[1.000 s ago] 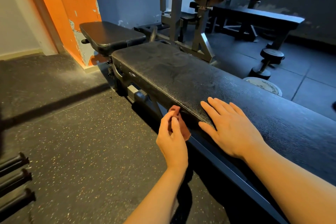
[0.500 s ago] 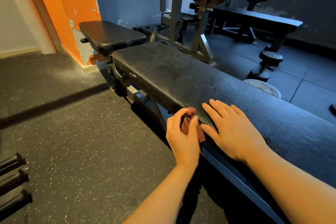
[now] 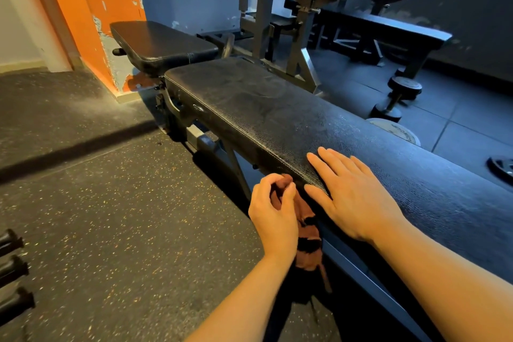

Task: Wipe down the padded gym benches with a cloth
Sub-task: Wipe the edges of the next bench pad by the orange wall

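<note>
Left hand (image 3: 273,216): grip clenched around a reddish-brown cloth (image 3: 305,228), bunched against the near side edge of the long padded bench (image 3: 266,116); the loose tail hangs below the pad beside the frame rail. Right hand (image 3: 352,200): grip released, palm down, fingers straight and spread flat on the black pad top, just beside the cloth. A 2nd pad, the seat (image 3: 161,44), sits beyond the bench end by an orange pillar (image 3: 97,0). 1 dumbbell (image 3: 397,97) on the floor, far side.
</note>
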The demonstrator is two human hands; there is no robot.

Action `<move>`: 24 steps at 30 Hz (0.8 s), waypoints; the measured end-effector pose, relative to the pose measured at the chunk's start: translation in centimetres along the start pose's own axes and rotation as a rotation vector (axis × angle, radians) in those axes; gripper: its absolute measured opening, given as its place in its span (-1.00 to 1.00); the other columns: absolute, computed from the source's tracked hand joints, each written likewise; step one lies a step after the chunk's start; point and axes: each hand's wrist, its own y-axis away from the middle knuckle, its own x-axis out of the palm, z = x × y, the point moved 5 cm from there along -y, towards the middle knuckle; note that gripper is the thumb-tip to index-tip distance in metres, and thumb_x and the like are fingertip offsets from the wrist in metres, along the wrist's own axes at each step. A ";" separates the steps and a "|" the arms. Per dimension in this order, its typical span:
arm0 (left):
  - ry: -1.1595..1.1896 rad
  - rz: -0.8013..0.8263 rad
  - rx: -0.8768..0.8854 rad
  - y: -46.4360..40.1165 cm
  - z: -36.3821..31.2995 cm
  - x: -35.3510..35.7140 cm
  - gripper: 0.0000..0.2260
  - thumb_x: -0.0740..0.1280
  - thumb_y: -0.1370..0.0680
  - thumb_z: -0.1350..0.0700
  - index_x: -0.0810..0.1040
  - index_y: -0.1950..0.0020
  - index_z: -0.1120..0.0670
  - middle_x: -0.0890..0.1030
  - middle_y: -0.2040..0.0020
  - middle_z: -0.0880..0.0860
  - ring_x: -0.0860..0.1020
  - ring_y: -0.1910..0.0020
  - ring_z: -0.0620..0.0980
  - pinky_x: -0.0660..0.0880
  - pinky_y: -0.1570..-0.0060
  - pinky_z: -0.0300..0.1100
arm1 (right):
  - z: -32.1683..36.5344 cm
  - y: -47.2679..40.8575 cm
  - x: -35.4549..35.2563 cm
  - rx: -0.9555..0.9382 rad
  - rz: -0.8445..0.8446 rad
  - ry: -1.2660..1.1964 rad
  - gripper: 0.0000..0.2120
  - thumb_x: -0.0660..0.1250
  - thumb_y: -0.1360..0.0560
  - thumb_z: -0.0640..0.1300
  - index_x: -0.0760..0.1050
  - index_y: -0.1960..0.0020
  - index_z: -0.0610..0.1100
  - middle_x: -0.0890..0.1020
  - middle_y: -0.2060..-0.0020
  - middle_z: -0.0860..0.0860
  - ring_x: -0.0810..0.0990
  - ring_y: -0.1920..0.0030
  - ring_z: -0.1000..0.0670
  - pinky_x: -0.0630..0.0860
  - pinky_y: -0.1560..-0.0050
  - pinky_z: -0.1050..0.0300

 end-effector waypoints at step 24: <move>-0.074 0.057 0.027 -0.5 -0.2 0.2 -0.84 0.40 -0.51 0.25 0.55 0.03 0.00 0.59 0.09 -0.05 0.56 0.06 -0.11 0.46 0.02 -0.32 | 0.1 0.1 0.0 -0.001 -0.025 0.026 -0.24 -0.32 -0.49 0.33 0.03 -0.58 0.01 0.16 -0.55 0.00 0.10 -0.55 -0.02 0.06 -0.53 -0.06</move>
